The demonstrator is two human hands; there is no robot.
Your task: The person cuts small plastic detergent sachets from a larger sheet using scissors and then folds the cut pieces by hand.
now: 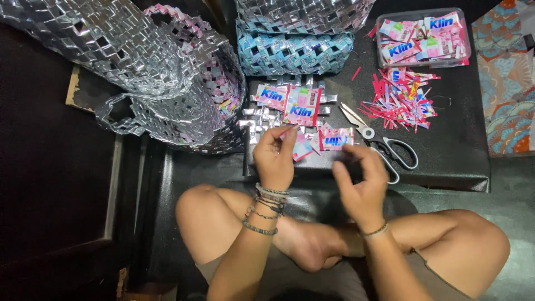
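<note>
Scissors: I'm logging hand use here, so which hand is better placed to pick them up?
Probably the right hand. The scissors lie just beyond its fingers, on that side. The left hand is farther off, fingers pinching a pink sachet.

My left hand (274,157) pinches pink-and-blue sachet wrapper (301,147). Woven bags: silver checker weave (111,50), pale blue weave (295,53). Red-pink trimmings (398,100). Scissors (379,142) black-handled. Patterned orange-teal cloth (507,72).
</note>
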